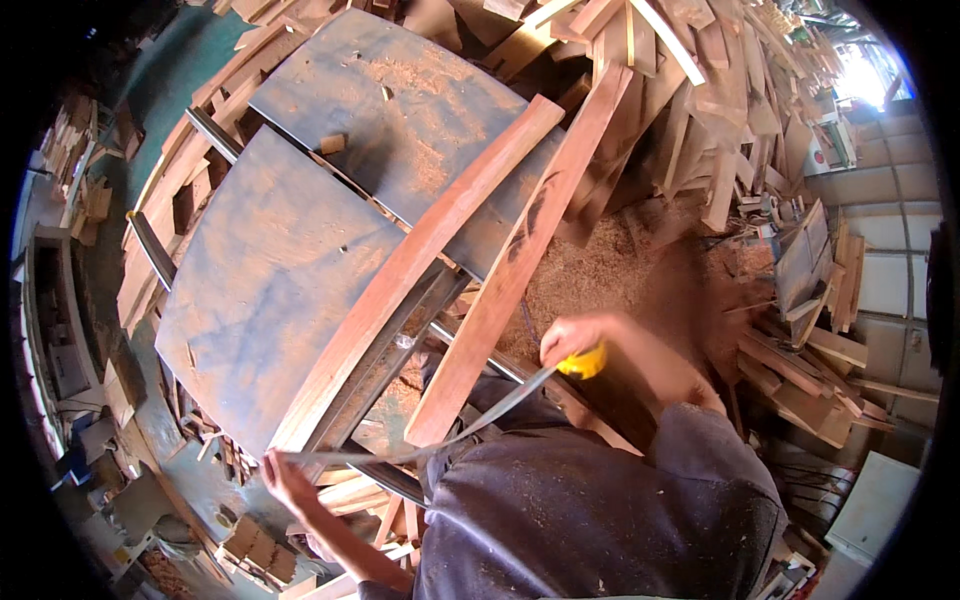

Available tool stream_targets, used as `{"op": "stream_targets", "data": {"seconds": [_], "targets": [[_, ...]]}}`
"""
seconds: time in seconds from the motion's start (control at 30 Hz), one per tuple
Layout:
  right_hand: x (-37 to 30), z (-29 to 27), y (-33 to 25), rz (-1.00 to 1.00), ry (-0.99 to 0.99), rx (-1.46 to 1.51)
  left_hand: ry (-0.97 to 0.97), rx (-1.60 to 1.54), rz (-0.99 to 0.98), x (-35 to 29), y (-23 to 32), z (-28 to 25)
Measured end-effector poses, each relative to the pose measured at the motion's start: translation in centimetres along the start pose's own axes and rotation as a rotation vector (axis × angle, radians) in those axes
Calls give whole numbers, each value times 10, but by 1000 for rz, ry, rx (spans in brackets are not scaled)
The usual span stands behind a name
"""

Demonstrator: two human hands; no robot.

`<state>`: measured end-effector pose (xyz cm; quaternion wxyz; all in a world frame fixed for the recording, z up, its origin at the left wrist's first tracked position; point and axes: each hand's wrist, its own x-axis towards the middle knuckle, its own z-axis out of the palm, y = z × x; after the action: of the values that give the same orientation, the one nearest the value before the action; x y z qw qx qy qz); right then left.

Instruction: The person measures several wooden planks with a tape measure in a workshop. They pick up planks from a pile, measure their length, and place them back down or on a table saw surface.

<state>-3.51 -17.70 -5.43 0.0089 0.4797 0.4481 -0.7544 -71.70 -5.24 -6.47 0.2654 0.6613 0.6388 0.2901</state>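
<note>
My right hand (578, 334) is closed around a yellow tape measure (585, 362), held out to the right in front of my body. Its blade (510, 400) is drawn out and sags in a curve toward the left. At the other end, my left hand (286, 478) pinches the blade's tip beside the near end of a reddish wooden plank (420, 250). This plank lies across the metal saw table (270, 290). A second plank (520, 260) slants alongside it, its near end close to the blade.
A second dark metal tabletop (370, 80), dusted with sawdust, sits beyond a gap holding a small wood block (332, 144). Metal rails (150, 250) jut out at the left. Heaped offcuts (720, 120) lie at the far right, with sawdust (600, 270) below them.
</note>
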Motion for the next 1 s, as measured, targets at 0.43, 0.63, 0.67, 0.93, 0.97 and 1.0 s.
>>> {"op": "stream_targets", "data": {"seconds": [0.43, 0.63, 0.67, 0.93, 0.97, 1.0], "targets": [[9, 90, 48, 78, 147, 578, -419, -56, 168, 11, 235, 191], [-1, 106, 60, -49, 304, 730, -387, 280, 435, 108, 202, 239], [3, 109, 65, -46, 343, 737, -391, 310, 427, 111, 196, 243], [13, 127, 70, 144, 511, 941, -512, 327, 522, 119, 188, 234], [14, 129, 75, 150, 531, 917, -529, 326, 562, 123, 183, 237], [12, 129, 74, 75, 530, 809, -539, 328, 594, 128, 182, 234]]}}
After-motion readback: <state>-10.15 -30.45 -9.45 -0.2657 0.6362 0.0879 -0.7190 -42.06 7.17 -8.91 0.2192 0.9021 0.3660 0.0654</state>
